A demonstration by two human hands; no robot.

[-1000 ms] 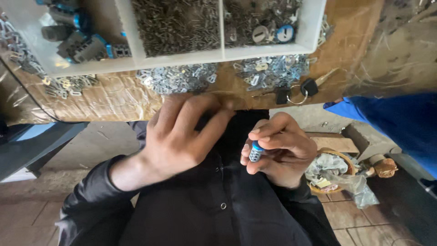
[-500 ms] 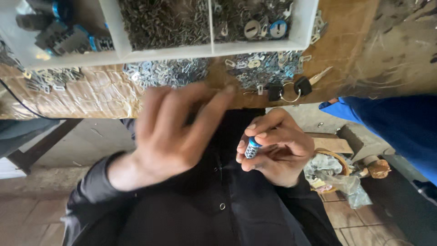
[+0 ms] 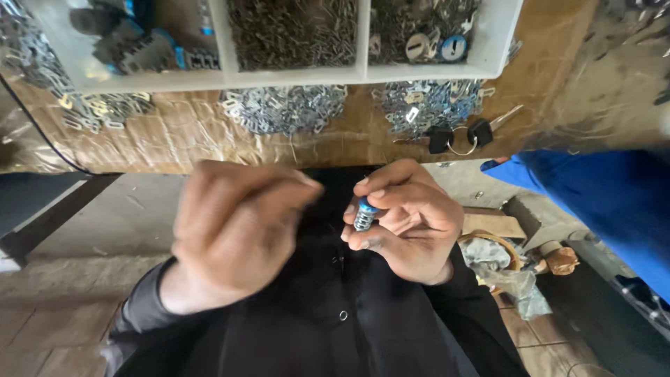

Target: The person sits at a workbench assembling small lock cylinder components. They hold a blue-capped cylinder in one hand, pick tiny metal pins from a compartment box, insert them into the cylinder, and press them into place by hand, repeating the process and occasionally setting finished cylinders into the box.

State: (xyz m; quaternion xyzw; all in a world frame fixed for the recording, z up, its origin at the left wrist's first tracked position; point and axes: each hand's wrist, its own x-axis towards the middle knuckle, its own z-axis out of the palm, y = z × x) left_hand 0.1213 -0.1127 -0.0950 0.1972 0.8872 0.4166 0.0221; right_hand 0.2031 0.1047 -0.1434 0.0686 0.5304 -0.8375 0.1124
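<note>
My right hand (image 3: pixel 405 220) is closed around a small metal cylinder with a blue cap (image 3: pixel 364 213), held upright over my black shirt. My left hand (image 3: pixel 234 230) hovers just to its left, blurred, fingers curled together; whether anything sits between the fingertips is too blurred to tell. Both hands are below the near edge of the brown wooden bench (image 3: pixel 188 139).
A white divided tray (image 3: pixel 363 70) at the bench's back holds small metal parts, round lock faces and blue-grey pieces. Piles of flat metal plates (image 3: pixel 286 108) lie before it. Black-headed keys on a ring (image 3: pixel 457 136) lie at right. A person's blue sleeve (image 3: pixel 600 195) reaches in from the right.
My left hand went from flat with fingers spread to curled and drew down toward my chest. My right hand kept hold of the blue-capped cylinder, almost still.
</note>
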